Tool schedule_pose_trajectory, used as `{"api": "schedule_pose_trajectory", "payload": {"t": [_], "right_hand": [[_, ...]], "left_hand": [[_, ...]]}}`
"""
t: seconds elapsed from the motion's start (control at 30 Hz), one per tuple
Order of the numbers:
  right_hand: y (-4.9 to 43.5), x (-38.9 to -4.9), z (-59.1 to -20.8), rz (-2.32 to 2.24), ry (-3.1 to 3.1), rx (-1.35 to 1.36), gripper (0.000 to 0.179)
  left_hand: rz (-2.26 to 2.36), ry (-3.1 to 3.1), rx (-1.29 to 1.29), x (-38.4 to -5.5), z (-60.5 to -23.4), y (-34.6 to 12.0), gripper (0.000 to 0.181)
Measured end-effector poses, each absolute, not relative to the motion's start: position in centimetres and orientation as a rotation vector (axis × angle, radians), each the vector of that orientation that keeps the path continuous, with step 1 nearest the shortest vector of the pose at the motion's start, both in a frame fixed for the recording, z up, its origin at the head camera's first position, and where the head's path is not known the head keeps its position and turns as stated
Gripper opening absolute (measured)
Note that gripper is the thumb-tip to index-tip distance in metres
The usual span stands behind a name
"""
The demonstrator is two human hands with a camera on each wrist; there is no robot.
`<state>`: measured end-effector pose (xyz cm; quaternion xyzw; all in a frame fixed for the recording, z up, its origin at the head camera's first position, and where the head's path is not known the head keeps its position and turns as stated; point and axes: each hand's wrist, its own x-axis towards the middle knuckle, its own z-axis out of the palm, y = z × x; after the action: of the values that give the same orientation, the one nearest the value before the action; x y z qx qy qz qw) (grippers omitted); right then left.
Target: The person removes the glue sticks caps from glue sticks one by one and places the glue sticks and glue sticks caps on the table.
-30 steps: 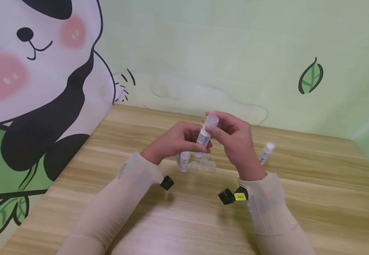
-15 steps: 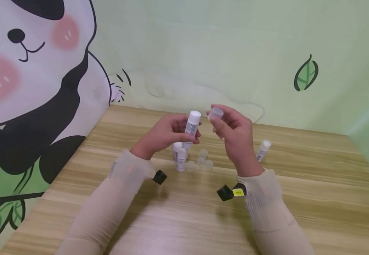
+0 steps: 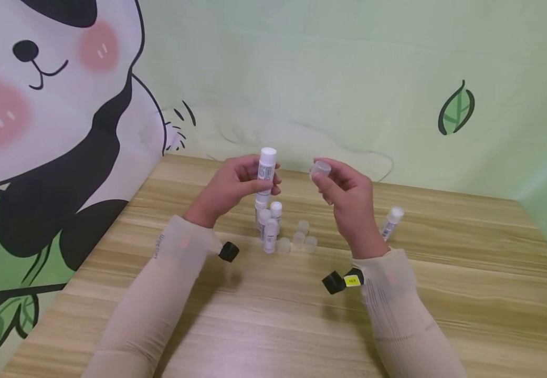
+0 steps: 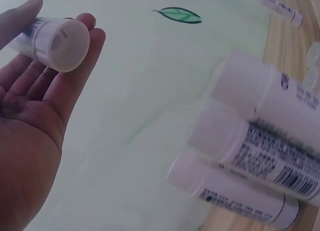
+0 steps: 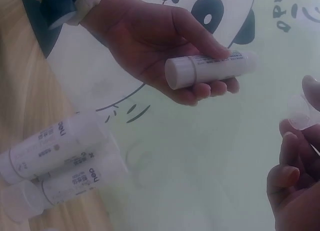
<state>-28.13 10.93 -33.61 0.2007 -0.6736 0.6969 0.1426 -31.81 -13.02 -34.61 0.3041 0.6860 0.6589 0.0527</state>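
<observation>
A white glue stick [image 3: 266,170] with a printed label stands nearly upright in my left hand [image 3: 223,186], gripped between thumb and fingers. In the left wrist view, a hollow end of that glue stick [image 4: 67,45] faces the camera. My right hand [image 3: 354,205] pinches a translucent cap [image 3: 321,169] between thumb and fingertips, apart from the glue stick. Under my left hand, several glue sticks [image 3: 270,239] stand close together on the table. Beside them sit several translucent caps [image 3: 299,240]. The right wrist view shows the held glue stick [image 5: 215,68] lying across the left fingers.
Another white glue stick [image 3: 391,222] stands to the right, partly behind my right wrist. The wood-grain table [image 3: 273,320] meets a pale green wall [image 3: 349,79] at the back. A panda picture [image 3: 56,115] covers the left wall.
The cap has come away from the glue stick and stays in my right hand. My left hand has moved left with the glue stick, showing the group of glue sticks below.
</observation>
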Motion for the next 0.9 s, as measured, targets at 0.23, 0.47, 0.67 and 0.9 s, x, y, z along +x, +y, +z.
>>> {"api": "schedule_pose_trajectory", "payload": {"t": [0.23,0.47,0.67,0.9], "right_hand": [[11.3,-28.9,-34.5,1.947,-2.029,0.555,0.03],[11.8,-29.9,-35.5,1.943,-2.174,0.489,0.034],[12.3,-30.8,-36.5,1.935,-2.268,0.444,0.037],[12.7,-31.9,-37.9,1.849,-2.405,0.394,0.035]], "left_hand": [[2.073,2.132,0.841,-32.9,-35.4,-14.2,0.031],[2.079,2.189,0.733,-33.9,-36.5,-15.0,0.033],[2.067,2.24,0.655,-34.7,-37.8,-15.3,0.035],[2.006,2.307,0.597,-35.7,-39.3,-15.5,0.032]]}}
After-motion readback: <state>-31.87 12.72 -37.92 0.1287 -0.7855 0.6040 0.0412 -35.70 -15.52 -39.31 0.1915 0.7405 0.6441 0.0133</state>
